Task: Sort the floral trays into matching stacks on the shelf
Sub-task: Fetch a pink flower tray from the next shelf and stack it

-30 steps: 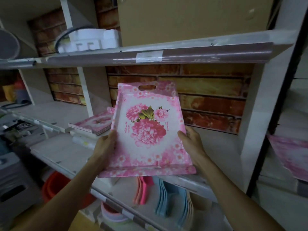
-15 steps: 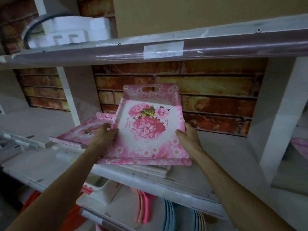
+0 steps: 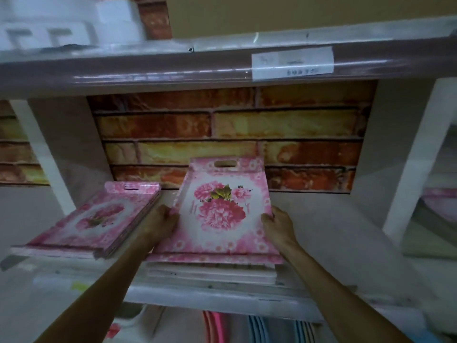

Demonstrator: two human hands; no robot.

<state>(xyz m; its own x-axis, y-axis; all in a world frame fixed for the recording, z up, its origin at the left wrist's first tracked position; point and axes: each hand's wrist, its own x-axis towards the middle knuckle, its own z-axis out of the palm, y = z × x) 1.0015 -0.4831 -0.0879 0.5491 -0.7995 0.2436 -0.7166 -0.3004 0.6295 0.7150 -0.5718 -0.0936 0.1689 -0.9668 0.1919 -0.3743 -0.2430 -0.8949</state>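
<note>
Gripping floral tray (image 3: 220, 219) by side rims: left hand (image 3: 160, 222), right hand (image 3: 278, 225), fingers curled.

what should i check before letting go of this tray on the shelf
1. Both hands hold the tray: left hand and right hand grip the floral tray by its sides: ok.
2. Tray resting flat: near edge on the white stack, far end raised: not ok.
3. Pattern matches that stack: cannot tell.
4. Clear of the left pink stack: ok.
5. Stack fully on the shelf: ok.
</note>
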